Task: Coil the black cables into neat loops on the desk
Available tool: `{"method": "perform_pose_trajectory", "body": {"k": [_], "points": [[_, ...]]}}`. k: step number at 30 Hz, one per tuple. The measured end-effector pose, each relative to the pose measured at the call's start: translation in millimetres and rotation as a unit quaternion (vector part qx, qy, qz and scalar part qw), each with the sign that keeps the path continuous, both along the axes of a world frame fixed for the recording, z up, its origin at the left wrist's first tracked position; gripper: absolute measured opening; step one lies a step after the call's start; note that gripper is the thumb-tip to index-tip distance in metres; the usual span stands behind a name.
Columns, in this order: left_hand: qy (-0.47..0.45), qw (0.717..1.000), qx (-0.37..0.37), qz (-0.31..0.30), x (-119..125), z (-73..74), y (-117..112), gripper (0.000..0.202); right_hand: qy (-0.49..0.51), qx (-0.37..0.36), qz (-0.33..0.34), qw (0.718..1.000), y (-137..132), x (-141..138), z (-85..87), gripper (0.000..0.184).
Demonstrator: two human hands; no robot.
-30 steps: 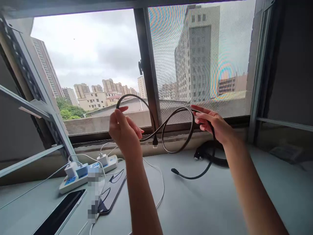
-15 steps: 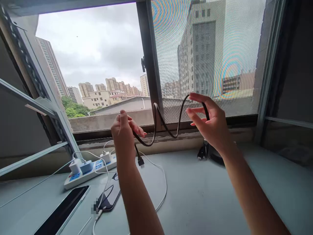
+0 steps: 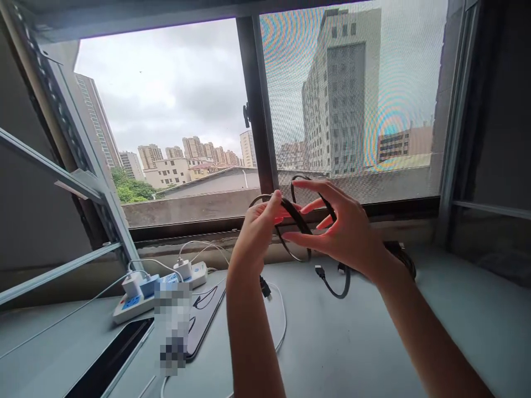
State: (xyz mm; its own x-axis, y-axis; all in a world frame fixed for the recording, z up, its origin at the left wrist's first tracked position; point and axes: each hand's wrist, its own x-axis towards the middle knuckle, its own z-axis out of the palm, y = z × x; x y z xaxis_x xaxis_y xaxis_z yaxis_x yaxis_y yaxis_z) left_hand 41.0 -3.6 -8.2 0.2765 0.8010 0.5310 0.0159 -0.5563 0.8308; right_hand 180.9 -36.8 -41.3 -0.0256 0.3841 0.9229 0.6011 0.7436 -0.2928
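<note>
A thin black cable, partly looped, hangs in the air between my two hands, in front of the window sill. My left hand pinches it between thumb and fingers. Around the other side of the loops curves my right hand, with the cable running through its fingers; thumb and forefinger stay apart. One rectangular plug dangles on a bent end below my right hand. Another black plug shows just right of my left wrist. Part of the cable is hidden behind the fingers.
A white power strip with chargers and white cords stands at the back left. Two dark-screened devices, a phone and a larger slab, lie in front. Behind my right wrist rests a black coil. Metal frame bars rise at left.
My hands have come closer together, the left moving right. The slack cable that spanned between them is now gathered into loops, and a plug end hangs below my right hand.
</note>
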Motion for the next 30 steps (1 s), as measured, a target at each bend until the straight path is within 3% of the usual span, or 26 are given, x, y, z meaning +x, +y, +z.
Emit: {"method": "perform_pose_trajectory", "body": {"k": [5,12,14,17,20,23,30], "points": [[0.039,0.998,0.004,-0.045,13.9,-8.1,8.6,0.041,-0.016,-0.056,0.009,0.998,19.4,0.9,-6.5,0.053],[0.021,0.992,0.088,0.092,1.3,3.1,-9.3,0.026,0.165,-0.092,0.007,0.982,25.8,19.3,-5.2,0.041],[0.006,0.984,0.133,0.115,-4.0,3.6,-8.0,0.033,0.194,-0.097,0.033,0.976,23.7,22.1,-3.1,0.04],[0.048,0.979,0.17,0.105,-5.9,-5.6,12.3,0.055,0.191,-0.107,0.104,0.97,22.1,20.7,-1.6,0.039],[0.082,0.991,0.1,0.039,-1.9,-21.6,43.5,0.045,0.182,-0.114,0.154,0.964,22.1,15.1,-2.3,0.036],[0.045,0.998,0.04,0.007,2.6,-35.1,66.9,0.03,0.185,-0.12,0.17,0.96,21.2,11.0,-2.9,0.033],[0.001,0.998,-0.062,-0.009,8.7,-47.6,81.8,0.041,0.223,-0.045,0.145,0.963,28.2,15.1,-2.8,0.035]]}}
